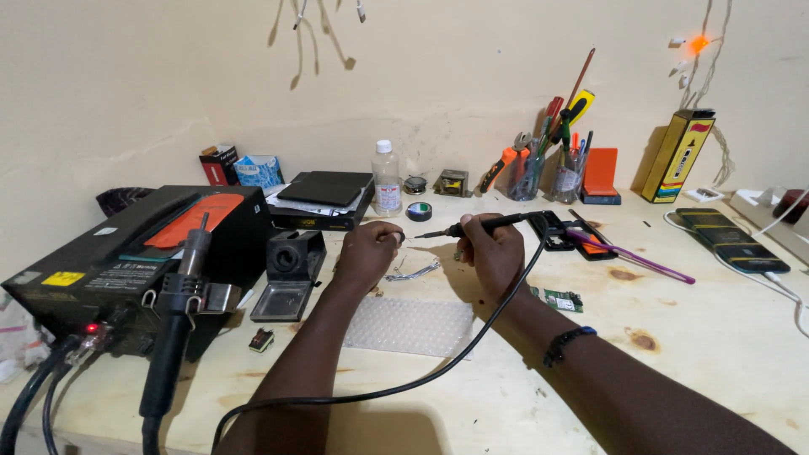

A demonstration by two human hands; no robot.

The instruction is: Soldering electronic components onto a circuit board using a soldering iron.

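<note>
I see right hand (491,246) gripping soldering iron (472,226), tip pointing toward left hand | left hand (368,249) closed, pinching a small item I cannot identify | solder wire (413,271) on bench (691,337) between hands | bubble wrap (410,327) just below them | iron stand (286,274) left of left hand

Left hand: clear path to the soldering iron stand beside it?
Probably yes. The left hand sits just right of the soldering iron stand, with only bare table between; it pinches something small, too small to identify.
</note>
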